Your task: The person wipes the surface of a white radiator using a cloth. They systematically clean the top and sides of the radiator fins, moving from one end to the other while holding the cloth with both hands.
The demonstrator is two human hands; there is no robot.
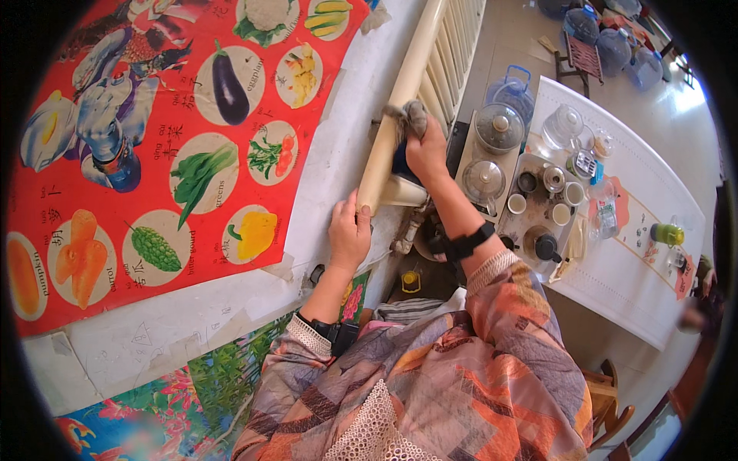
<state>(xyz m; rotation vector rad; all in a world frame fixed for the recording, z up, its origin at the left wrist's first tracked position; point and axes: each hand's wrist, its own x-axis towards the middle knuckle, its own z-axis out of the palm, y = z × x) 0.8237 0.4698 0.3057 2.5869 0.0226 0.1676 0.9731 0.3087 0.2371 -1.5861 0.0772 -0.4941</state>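
A cream-painted radiator (441,86) stands along the wall. My right hand (428,151) grips a bunched grey cloth (410,118) against the radiator's top pipe (398,109). Part of the cloth wraps over the pipe. My left hand (350,233) holds the near end of that same pipe, thumb on one side and fingers on the other. Below the pipe, beside my right wrist, a dark blue thing (402,161) is partly hidden. A valve fitting (408,229) joins the radiator's lower connection.
A red vegetable poster (271,213) is on the white wall to the left. At right, a table (646,294) bears a tea tray (527,271), cups, a kettle and a plastic bottle (606,213). Water jugs (614,49) and a folding stool (582,57) are farther back. A person's hand (708,282) shows at far right.
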